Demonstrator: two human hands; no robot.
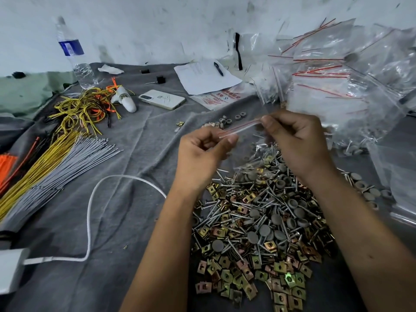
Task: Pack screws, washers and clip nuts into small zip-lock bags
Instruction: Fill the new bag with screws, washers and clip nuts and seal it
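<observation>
1. The left hand (202,152) is raised above the grey cloth (139,167), back toward the camera, fingers curled, thumb and forefinger pinching the left end of a small clear zip-lock bag with a red seal line (239,128).
2. The right hand (297,140) sits slightly higher and farther away, wrist bent inward, its fingertips pinching the bag's right end.
3. The bag's top strip stretches between both hands, slanting up to the right; its clear body hangs below, hard to make out.
4. Directly beneath lies a mixed heap of silver screws (267,199), round grey washers (276,219) and brass-coloured square clip nuts (227,275).
5. A pile of clear zip-lock bags (333,82) rises at the right.
</observation>
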